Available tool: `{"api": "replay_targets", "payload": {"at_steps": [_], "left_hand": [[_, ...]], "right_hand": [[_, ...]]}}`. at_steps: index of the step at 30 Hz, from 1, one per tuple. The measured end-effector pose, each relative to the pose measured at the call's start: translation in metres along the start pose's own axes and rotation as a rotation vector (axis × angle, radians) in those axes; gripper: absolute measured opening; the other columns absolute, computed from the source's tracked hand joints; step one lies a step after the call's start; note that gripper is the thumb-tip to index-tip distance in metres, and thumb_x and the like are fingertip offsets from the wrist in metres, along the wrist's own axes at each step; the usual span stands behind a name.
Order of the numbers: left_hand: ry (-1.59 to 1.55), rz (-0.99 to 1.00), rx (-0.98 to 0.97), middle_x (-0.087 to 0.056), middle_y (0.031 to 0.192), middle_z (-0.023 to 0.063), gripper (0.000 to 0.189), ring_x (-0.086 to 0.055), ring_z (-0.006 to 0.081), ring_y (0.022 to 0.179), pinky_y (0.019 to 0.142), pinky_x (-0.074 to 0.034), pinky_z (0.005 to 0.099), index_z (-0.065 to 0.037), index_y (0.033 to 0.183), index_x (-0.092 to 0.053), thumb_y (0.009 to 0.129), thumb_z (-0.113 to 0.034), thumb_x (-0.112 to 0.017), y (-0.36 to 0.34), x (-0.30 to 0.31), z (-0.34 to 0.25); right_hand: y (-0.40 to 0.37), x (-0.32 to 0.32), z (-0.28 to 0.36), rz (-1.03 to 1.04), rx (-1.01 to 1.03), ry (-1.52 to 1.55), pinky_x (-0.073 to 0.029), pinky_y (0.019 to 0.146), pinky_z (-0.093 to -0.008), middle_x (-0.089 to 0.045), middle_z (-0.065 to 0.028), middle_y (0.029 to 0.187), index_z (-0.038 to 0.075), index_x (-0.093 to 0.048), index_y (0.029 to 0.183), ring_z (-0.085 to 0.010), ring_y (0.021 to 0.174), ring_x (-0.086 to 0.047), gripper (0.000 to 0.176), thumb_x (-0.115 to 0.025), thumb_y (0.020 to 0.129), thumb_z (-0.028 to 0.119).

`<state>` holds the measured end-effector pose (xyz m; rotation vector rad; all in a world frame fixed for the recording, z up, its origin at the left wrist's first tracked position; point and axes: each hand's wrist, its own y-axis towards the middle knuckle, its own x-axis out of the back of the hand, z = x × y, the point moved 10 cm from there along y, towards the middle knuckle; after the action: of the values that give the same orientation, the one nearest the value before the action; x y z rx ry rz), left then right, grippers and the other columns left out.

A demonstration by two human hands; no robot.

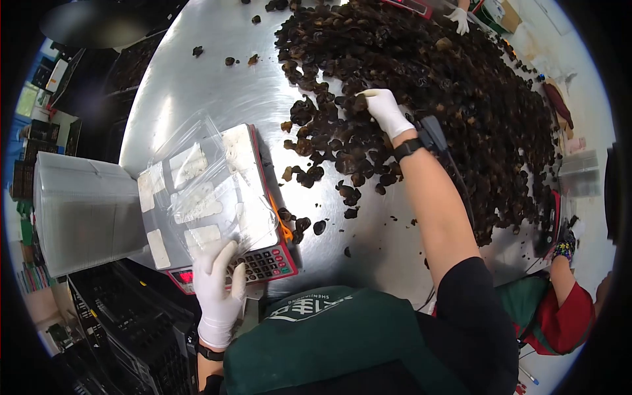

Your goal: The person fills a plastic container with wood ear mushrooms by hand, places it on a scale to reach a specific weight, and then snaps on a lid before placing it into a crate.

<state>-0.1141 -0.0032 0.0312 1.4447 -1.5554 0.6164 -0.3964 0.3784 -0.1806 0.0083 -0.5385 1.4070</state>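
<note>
One clear box (205,191) sits on the scale (264,264), the left hand (219,286) loosely spread at its near edge, seemingly to steady it; the right hand (387,112), fingers curled, is among dark mushrooms (461,112), its hold unclear.

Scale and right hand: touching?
Apart. The head view shows the right hand out at the dark pieces, with bare table and scattered pieces between it and the scale.
</note>
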Motion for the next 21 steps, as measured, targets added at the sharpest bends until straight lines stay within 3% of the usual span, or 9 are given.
{"api": "replay_targets", "payload": {"at_steps": [1,4,5,9,11,14,16,17,21], "left_hand": [[0.033,-0.047,-0.022,-0.062,0.119,0.0152,0.039,-0.06,0.0329,0.108,0.095,-0.047,0.0392,-0.001,0.118,-0.063,0.079,0.006,-0.065,-0.001,0.008,0.001],[0.101,-0.164,0.014,-0.06,0.123,0.0152,0.044,-0.056,0.0359,0.115,0.101,-0.042,0.044,-0.001,0.119,-0.062,0.076,0.0,-0.068,-0.01,0.024,0.022],[0.094,-0.18,0.034,-0.06,0.123,0.0159,0.045,-0.056,0.0364,0.115,0.101,-0.042,0.0442,-0.001,0.12,-0.062,0.075,0.001,-0.068,-0.009,0.026,0.027],[0.087,-0.224,0.073,-0.058,0.126,0.0184,0.048,-0.055,0.0378,0.119,0.103,-0.042,0.0436,0.0,0.123,-0.061,0.076,0.005,-0.068,-0.001,0.029,0.038],[0.067,-0.238,0.068,-0.055,0.133,0.0191,0.057,-0.054,0.0365,0.122,0.106,-0.041,0.0419,0.0,0.134,-0.052,0.079,0.002,-0.068,0.002,0.03,0.036],[-0.001,-0.29,0.043,-0.051,0.137,0.021,0.077,-0.054,0.0361,0.121,0.105,-0.042,0.042,0.0,0.144,-0.041,0.075,0.0,-0.074,0.002,0.031,0.035],[-0.153,-0.334,0.067,-0.052,0.135,0.0205,0.081,-0.056,0.0345,0.12,0.103,-0.045,0.041,0.001,0.145,-0.04,0.073,0.0,-0.077,0.0,0.026,0.037],[-0.188,-0.357,0.087,-0.056,0.132,0.0188,0.087,-0.061,0.031,0.111,0.097,-0.048,0.0395,0.001,0.146,-0.038,0.07,0.0,-0.081,0.0,0.025,0.036],[-0.039,-0.347,0.195,-0.067,0.097,0.0099,0.052,-0.064,0.0182,0.087,0.08,-0.051,0.0302,-0.002,0.125,-0.064,0.075,0.012,-0.07,0.006,0.022,0.05]], "right_hand": [[-0.022,-0.002,0.02,0.065,0.04,0.16,-0.052,0.06,-0.0304,-0.074,-0.0037,0.083,0.008,-0.078,0.094,-0.0149,0.071,-0.068,0.014,-0.066,0.089,0.014],[-0.059,-0.018,0.032,0.169,-0.197,0.612,-0.051,0.061,-0.0298,-0.074,-0.0045,0.094,0.007,-0.076,0.102,-0.0148,0.075,-0.068,0.016,-0.063,0.094,0.013],[-0.064,-0.02,0.035,0.152,-0.193,0.536,-0.054,0.068,-0.0316,-0.073,-0.0055,0.102,0.004,-0.073,0.107,-0.0164,0.082,-0.069,0.018,-0.061,0.097,0.014],[-0.119,-0.07,0.105,0.442,-0.018,0.614,-0.055,0.08,-0.0303,-0.073,-0.0095,0.101,0.0,-0.072,0.106,-0.0176,0.091,-0.07,0.019,-0.062,0.096,0.013],[-0.152,-0.103,0.144,0.558,0.098,0.615,-0.056,0.08,-0.0287,-0.074,-0.0107,0.098,-0.004,-0.071,0.104,-0.018,0.087,-0.071,0.017,-0.062,0.092,0.005],[-0.209,-0.14,0.195,0.666,0.166,0.512,-0.057,0.078,-0.0303,-0.075,-0.0118,0.092,-0.005,-0.07,0.103,-0.0194,0.083,-0.072,0.023,-0.059,0.084,-0.004],[-0.231,-0.161,0.226,0.486,0.684,0.198,-0.057,0.076,-0.034,-0.074,-0.0144,0.089,-0.002,-0.071,0.101,-0.0235,0.083,-0.072,0.026,-0.056,0.079,-0.004],[-0.239,-0.183,0.224,0.517,0.699,0.164,-0.056,0.078,-0.0347,-0.071,-0.0122,0.092,0.003,-0.069,0.105,-0.0242,0.087,-0.07,0.025,-0.061,0.081,0.002],[-0.282,-0.245,0.204,0.47,0.82,-0.347,-0.055,0.082,-0.0386,-0.061,-0.0117,0.104,0.006,-0.067,0.101,-0.029,0.097,-0.063,0.022,-0.066,0.081,0.013]]}}
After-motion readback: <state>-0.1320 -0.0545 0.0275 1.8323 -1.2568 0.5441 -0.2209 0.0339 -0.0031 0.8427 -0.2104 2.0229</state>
